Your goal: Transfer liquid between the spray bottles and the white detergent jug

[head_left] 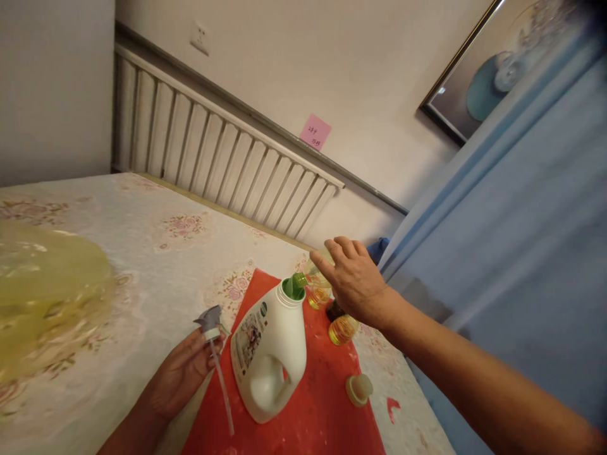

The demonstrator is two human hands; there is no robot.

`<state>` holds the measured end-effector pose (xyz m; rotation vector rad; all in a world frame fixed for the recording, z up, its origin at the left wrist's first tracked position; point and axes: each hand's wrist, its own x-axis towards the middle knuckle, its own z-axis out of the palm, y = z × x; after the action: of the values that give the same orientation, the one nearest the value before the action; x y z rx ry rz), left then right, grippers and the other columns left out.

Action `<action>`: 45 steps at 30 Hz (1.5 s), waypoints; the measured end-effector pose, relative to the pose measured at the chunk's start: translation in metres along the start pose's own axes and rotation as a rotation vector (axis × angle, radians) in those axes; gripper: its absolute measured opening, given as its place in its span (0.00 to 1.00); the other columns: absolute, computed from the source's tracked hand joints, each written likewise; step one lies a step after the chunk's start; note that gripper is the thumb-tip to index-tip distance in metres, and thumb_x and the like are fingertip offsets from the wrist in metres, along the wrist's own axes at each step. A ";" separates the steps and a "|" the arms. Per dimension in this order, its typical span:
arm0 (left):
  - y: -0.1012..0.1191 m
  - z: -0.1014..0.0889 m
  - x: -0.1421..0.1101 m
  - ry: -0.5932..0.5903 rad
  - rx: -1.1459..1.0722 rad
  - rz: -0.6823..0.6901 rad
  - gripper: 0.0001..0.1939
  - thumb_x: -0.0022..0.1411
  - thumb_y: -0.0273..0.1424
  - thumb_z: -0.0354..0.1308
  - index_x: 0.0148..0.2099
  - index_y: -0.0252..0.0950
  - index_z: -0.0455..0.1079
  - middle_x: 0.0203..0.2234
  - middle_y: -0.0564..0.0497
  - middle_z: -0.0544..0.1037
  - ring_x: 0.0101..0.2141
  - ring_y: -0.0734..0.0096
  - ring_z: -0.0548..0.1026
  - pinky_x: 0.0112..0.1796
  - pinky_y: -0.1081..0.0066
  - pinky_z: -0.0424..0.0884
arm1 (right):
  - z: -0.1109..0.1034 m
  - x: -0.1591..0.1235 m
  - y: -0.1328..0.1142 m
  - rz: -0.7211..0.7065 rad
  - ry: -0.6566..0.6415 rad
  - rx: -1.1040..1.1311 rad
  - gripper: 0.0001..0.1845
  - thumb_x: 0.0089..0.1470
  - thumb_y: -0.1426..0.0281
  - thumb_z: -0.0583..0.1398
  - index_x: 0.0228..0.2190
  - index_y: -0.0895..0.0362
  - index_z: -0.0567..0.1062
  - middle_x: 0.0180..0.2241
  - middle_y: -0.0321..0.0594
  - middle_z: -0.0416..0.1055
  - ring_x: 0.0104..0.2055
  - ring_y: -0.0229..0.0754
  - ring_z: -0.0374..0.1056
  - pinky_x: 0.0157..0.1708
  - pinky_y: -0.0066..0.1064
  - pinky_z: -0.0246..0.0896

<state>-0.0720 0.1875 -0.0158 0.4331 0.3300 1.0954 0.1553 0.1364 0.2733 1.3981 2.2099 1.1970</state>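
In my left hand [183, 370], low in the head view, is a spray trigger head [208, 321] with a grey top and a clear dip tube hanging down. Just right of it a white detergent jug [270, 360] stands uncapped, with a green spout [294, 284] in its mouth. My right hand [353, 278] has its fingers stretched out beyond the jug. Close by its thumb is a clear bottle [318, 297] with yellow liquid, partly hidden; whether they touch I cannot tell. Under my right wrist stands another container of yellow liquid [344, 330], beside a dark object [334, 311].
A red sheet [322, 385] lies under the jug on the flowered tablecloth [156, 272]. On its right edge sits a pale cap [359, 390], near a red scrap [393, 409]. A large yellowish translucent object [52, 278] is at left. A blue curtain [497, 208] hangs at right; a radiator [222, 145] is behind.
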 end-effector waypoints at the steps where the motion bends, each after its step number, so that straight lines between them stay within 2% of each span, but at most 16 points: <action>1: 0.000 0.000 0.000 -0.005 -0.001 -0.001 0.15 0.51 0.28 0.67 0.43 0.36 0.73 0.33 0.49 0.79 0.30 0.70 0.76 0.27 0.74 0.74 | 0.000 0.000 0.000 -0.001 0.000 -0.002 0.27 0.50 0.78 0.56 0.53 0.57 0.65 0.50 0.55 0.63 0.51 0.59 0.54 0.44 0.46 0.51; 11: 0.004 0.009 -0.004 0.031 0.002 -0.003 0.14 0.50 0.26 0.67 0.42 0.34 0.75 0.32 0.47 0.80 0.30 0.69 0.77 0.30 0.72 0.77 | 0.002 -0.001 -0.001 0.003 0.020 -0.016 0.25 0.53 0.77 0.55 0.53 0.56 0.65 0.49 0.55 0.63 0.51 0.58 0.54 0.44 0.46 0.50; 17: 0.005 0.005 -0.007 0.047 -0.001 0.011 0.15 0.52 0.24 0.65 0.44 0.34 0.75 0.34 0.47 0.80 0.31 0.69 0.77 0.29 0.73 0.76 | 0.006 -0.004 -0.002 0.039 0.043 0.009 0.25 0.54 0.78 0.54 0.54 0.56 0.65 0.50 0.55 0.64 0.52 0.58 0.54 0.45 0.46 0.51; 21: 0.004 0.005 -0.017 0.055 -0.011 0.043 0.16 0.53 0.26 0.65 0.46 0.34 0.74 0.36 0.47 0.80 0.33 0.69 0.78 0.31 0.73 0.77 | 0.008 -0.011 -0.003 0.105 0.032 0.096 0.29 0.49 0.77 0.58 0.55 0.58 0.64 0.52 0.55 0.63 0.52 0.57 0.54 0.46 0.45 0.51; 24: 0.004 0.014 -0.030 0.103 -0.004 0.081 0.16 0.52 0.25 0.66 0.46 0.34 0.75 0.36 0.47 0.81 0.33 0.68 0.78 0.31 0.73 0.77 | 0.017 -0.020 -0.005 0.187 0.020 0.245 0.36 0.44 0.75 0.62 0.56 0.58 0.62 0.52 0.54 0.63 0.51 0.56 0.55 0.47 0.45 0.53; 29: 0.013 0.049 -0.053 0.155 0.047 0.156 0.15 0.50 0.27 0.68 0.43 0.34 0.76 0.35 0.48 0.81 0.34 0.68 0.78 0.31 0.74 0.77 | 0.045 -0.050 -0.019 0.382 0.059 0.629 0.36 0.44 0.74 0.61 0.56 0.57 0.62 0.50 0.49 0.65 0.51 0.52 0.59 0.49 0.44 0.57; 33: 0.025 0.096 -0.071 0.181 0.140 0.263 0.17 0.48 0.29 0.70 0.42 0.35 0.75 0.35 0.49 0.80 0.34 0.70 0.76 0.31 0.75 0.76 | 0.069 -0.087 -0.046 0.448 0.117 1.014 0.39 0.42 0.73 0.63 0.57 0.54 0.61 0.54 0.46 0.65 0.55 0.51 0.60 0.54 0.45 0.56; 36: 0.028 0.133 -0.081 0.154 0.201 0.345 0.17 0.50 0.30 0.69 0.43 0.36 0.74 0.36 0.51 0.79 0.35 0.72 0.75 0.32 0.77 0.74 | 0.081 -0.117 -0.073 0.540 0.067 1.230 0.39 0.39 0.71 0.65 0.55 0.56 0.63 0.54 0.47 0.66 0.56 0.53 0.62 0.56 0.46 0.56; 41: 0.015 0.183 -0.088 0.100 0.301 0.430 0.15 0.51 0.30 0.68 0.43 0.36 0.74 0.37 0.51 0.77 0.36 0.72 0.73 0.33 0.76 0.70 | 0.087 -0.160 -0.116 0.669 -0.028 1.473 0.42 0.34 0.74 0.66 0.55 0.54 0.64 0.55 0.47 0.66 0.57 0.54 0.63 0.57 0.47 0.56; 45: -0.003 0.209 -0.086 0.016 0.363 0.484 0.15 0.51 0.31 0.67 0.43 0.36 0.74 0.36 0.51 0.77 0.34 0.73 0.72 0.32 0.76 0.67 | 0.085 -0.184 -0.135 0.700 -0.026 1.551 0.43 0.33 0.75 0.66 0.55 0.54 0.65 0.54 0.46 0.67 0.57 0.54 0.63 0.57 0.47 0.57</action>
<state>-0.0099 0.0723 0.1680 0.8574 0.4541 1.5164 0.2138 -0.0023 0.0820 2.7014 2.6407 -0.8931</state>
